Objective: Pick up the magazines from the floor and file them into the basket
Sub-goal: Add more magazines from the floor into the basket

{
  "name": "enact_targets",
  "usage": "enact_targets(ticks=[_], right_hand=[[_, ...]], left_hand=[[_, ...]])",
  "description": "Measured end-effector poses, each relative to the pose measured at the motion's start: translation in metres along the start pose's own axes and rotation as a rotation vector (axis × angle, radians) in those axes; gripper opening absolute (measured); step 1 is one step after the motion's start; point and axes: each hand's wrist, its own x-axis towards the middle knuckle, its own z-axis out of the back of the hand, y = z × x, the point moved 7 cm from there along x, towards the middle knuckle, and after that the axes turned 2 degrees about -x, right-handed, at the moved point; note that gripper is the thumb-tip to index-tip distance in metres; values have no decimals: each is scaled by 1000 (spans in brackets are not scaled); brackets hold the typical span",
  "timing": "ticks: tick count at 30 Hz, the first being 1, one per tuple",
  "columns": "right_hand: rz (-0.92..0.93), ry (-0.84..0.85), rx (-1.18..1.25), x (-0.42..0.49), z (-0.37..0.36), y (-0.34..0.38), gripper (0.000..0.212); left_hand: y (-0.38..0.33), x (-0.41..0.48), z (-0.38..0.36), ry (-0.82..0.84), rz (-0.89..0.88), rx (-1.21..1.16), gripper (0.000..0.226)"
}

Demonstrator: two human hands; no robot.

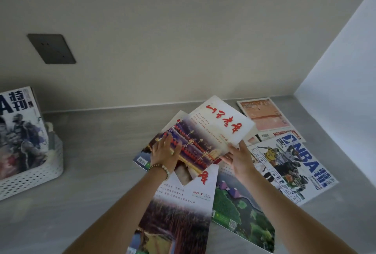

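The left hand (164,152) is pressing flat, fingers spread, on the red-titled magazine (211,131), while the right hand (240,158) is pinching its lower edge, lifting it right of the white basket (40,172). Gripped so thinly, it is likely slipping back onto the floor pile.

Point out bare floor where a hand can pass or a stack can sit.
Free: the grey floor between the white basket and the magazine pile, and the strip along the wall behind it. Crowded: the right corner, where the NBA magazine and others overlap under both hands, left hand, right hand.
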Motion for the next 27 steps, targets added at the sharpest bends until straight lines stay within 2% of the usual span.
enact_targets(ticks=[4, 7, 10, 13, 17, 21, 25, 27], right_hand=[[59, 124, -66, -6, -22, 32, 38], [53, 224, -98, -17, -53, 43, 36], [54, 375, -103, -34, -99, 50, 31], [74, 509, -131, -52, -153, 52, 29], [68, 532, -144, -67, -228, 42, 35], [103, 643, -276, -96, -316, 25, 41], [136, 667, -393, -112, -394, 4, 28], [178, 643, -426, -115, -429, -5, 23]], left_hand=[[14, 12, 51, -76, 13, -84, 67], [33, 11, 87, -68, 61, -215, 67], [56, 5, 125, -27, 87, -365, 46], [89, -9, 168, -26, 112, -553, 35], [143, -25, 228, -137, 132, -747, 35], [204, -42, 288, -282, 167, -852, 35], [271, -55, 333, -406, 360, -991, 49], [295, -56, 357, -434, 316, -955, 49]])
